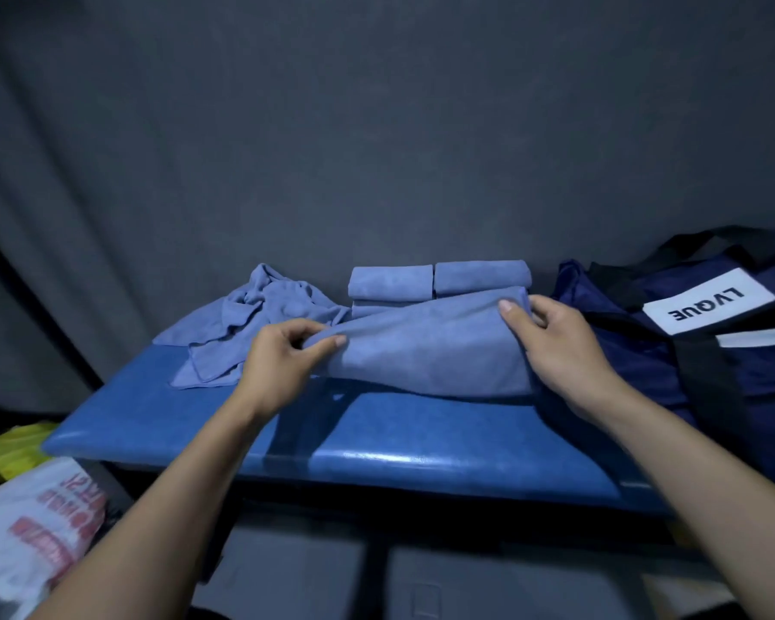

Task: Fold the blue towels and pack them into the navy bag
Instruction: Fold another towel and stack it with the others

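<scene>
Blue towel mid-bench, doubled over, smooth (folded stacks just behind). Left hand pinches its left top edge; right hand grips the right corner. Navy bag at right.

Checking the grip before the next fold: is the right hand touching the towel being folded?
Touching. The head view shows the right hand pinching the towel's upper right corner, thumb on top of the cloth, fingers curled behind it.
</scene>
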